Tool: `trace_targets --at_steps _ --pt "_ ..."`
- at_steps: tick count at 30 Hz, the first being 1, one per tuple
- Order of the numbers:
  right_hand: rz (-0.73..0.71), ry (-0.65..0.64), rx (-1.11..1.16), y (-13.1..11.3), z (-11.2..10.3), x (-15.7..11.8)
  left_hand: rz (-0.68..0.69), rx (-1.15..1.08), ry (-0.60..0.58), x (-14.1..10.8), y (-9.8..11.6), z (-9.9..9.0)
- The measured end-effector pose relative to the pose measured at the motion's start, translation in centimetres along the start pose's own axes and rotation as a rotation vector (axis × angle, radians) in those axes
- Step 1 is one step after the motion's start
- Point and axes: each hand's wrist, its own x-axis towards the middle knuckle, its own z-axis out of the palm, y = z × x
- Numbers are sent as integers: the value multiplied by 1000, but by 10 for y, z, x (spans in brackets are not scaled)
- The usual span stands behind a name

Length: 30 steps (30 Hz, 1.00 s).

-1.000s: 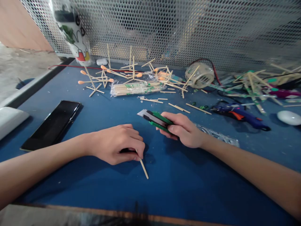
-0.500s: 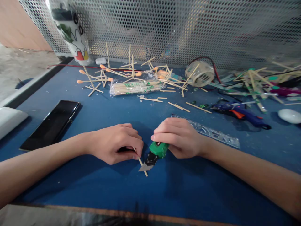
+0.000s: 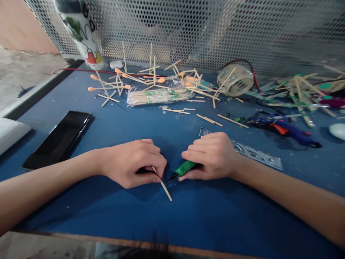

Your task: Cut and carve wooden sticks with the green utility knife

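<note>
Now the right hand [image 3: 208, 156], gripping the green knife [image 3: 185, 167], has turned its blade [image 3: 170, 180] edge-on near the stick [image 3: 166, 190]. Left hand [image 3: 137, 163] pinches stick; seemingly lined up, contact unclear.

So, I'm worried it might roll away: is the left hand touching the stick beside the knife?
Touching: the head view shows the left hand pinching the stick between thumb and fingers.
</note>
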Motion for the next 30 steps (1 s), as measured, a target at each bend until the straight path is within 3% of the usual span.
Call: trace_targets --at_steps 16,22,30 --pt "-84 4 -38 5 -1 -3 13 11 -6 -1 0 0" --pt "-164 -67 -63 7 -7 1 40 30 -32 -1 -3 -1" --pt "-117 -104 -53 1 -9 4 60 7 -33 -1 -5 1"
